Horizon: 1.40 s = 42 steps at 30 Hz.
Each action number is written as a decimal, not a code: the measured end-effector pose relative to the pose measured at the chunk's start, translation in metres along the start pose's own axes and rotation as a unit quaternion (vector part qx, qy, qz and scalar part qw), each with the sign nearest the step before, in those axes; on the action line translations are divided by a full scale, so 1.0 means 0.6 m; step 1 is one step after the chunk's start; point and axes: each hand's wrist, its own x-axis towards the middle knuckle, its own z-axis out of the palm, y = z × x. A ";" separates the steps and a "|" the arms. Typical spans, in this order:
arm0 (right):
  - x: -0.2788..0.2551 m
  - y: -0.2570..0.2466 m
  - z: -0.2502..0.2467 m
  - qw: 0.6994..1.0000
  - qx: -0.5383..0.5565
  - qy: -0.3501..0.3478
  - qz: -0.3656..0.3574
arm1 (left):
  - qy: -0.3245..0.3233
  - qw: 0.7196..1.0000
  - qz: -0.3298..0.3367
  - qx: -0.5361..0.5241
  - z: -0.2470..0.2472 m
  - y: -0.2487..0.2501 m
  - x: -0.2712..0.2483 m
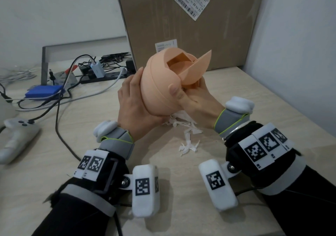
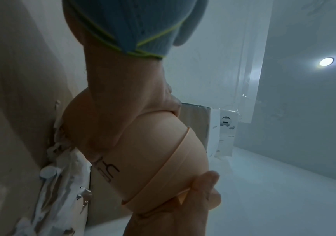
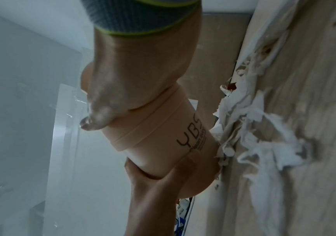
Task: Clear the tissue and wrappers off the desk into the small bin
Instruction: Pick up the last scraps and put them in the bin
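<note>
A small peach bin (image 1: pixel 160 90) is held tilted in the air above the desk, and its swing lid (image 1: pixel 198 66) is tipped open. My left hand (image 1: pixel 134 106) wraps round the bin's lower body. My right hand (image 1: pixel 194 97) grips the upper part, thumb on the lid ring. In the left wrist view, my left hand (image 2: pixel 126 115) cups the bin (image 2: pixel 163 151). The right wrist view shows my right hand (image 3: pixel 122 89) on the bin (image 3: pixel 163 135), which is printed "YBS". Torn white tissue (image 1: pixel 189 141) lies on the desk under the bin, also seen as tissue (image 3: pixel 259 143).
A big cardboard box (image 1: pixel 181 26) stands against the wall behind the bin. At back left are a power strip (image 1: pixel 101 76) with tangled cables and a blue box (image 1: pixel 43 92). A white controller (image 1: pixel 16 139) lies at the left edge. A wall bounds the desk's right side.
</note>
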 end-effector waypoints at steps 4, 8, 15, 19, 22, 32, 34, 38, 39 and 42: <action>0.010 0.019 0.010 0.999 -0.005 0.041 -0.018 | -0.007 1.000 -0.022 0.008 -0.001 -0.002 0.003; 0.021 0.042 0.016 0.975 0.028 0.209 -0.073 | 0.001 0.998 -0.064 -0.019 -0.005 -0.008 0.005; 0.020 0.056 -0.005 0.906 0.151 0.396 -0.005 | 0.011 0.995 -0.086 -0.053 -0.002 -0.012 0.003; 0.025 0.100 -0.032 0.924 0.063 0.317 0.205 | 0.021 0.991 -0.108 -0.073 -0.001 -0.014 0.004; 0.017 0.132 -0.046 0.933 -0.047 0.185 0.306 | 0.040 0.991 -0.104 -0.080 -0.001 -0.015 0.003; 0.009 0.104 -0.029 0.930 0.112 -0.005 0.350 | 0.125 0.976 -0.143 -0.109 -0.008 -0.011 0.005; 0.013 0.096 -0.021 0.937 0.172 -0.005 0.304 | 0.127 0.973 -0.157 -0.108 -0.009 -0.012 0.004; 0.011 0.097 -0.021 0.965 0.140 0.014 0.220 | 0.130 0.971 -0.168 -0.108 -0.010 -0.013 0.004; 0.009 0.099 -0.023 0.972 0.112 0.028 0.206 | 0.135 0.970 -0.171 -0.107 -0.010 -0.014 0.004; 0.006 0.099 -0.026 0.979 0.045 0.042 0.195 | 0.148 0.966 -0.184 -0.109 -0.008 -0.016 0.004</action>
